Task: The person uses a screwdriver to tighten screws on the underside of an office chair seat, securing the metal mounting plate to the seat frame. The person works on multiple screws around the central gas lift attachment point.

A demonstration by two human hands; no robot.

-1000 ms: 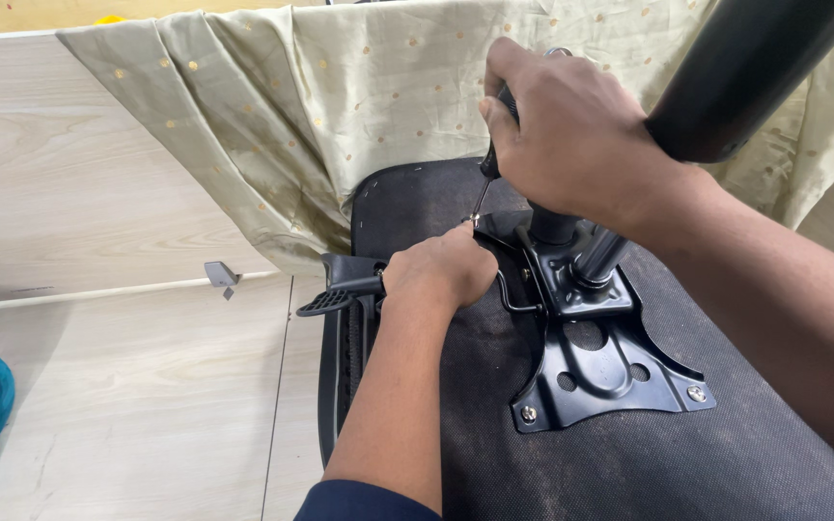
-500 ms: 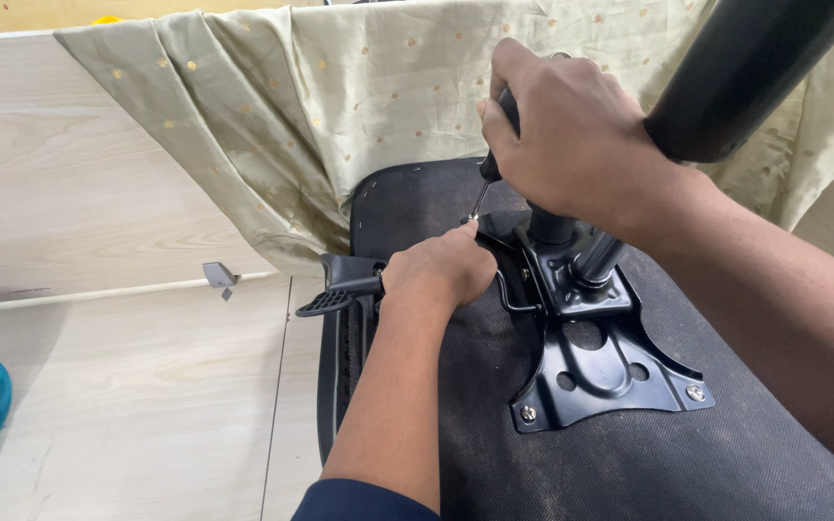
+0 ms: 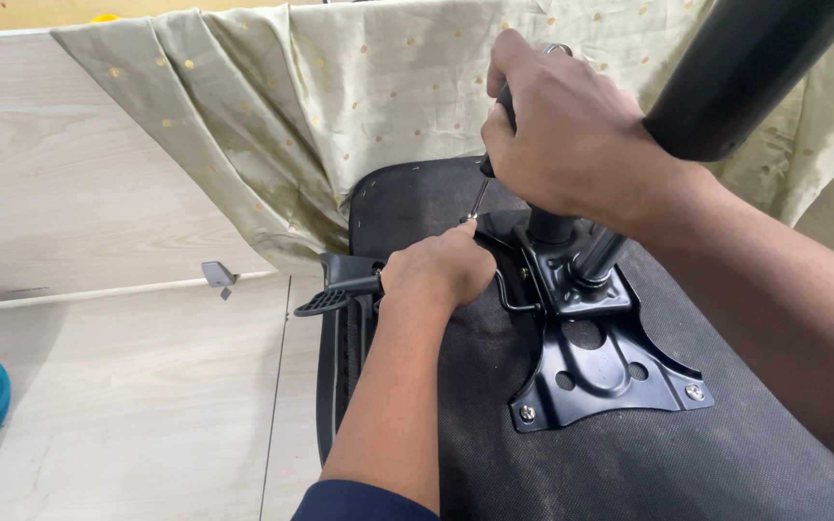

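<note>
left hand (image 3: 439, 268) fisted, knuckles up, fingertips pinching the screwdriver tip against the chair mechanism plate (image 3: 598, 371), forearm reaching straight up-frame | screwdriver (image 3: 481, 193) rising between both hands | right hand (image 3: 571, 130) wrapped tight round its handle, above the left, wrist bent down

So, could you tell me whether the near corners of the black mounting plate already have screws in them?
Yes, silver screws sit in both near corners of the mounting plate.
</note>
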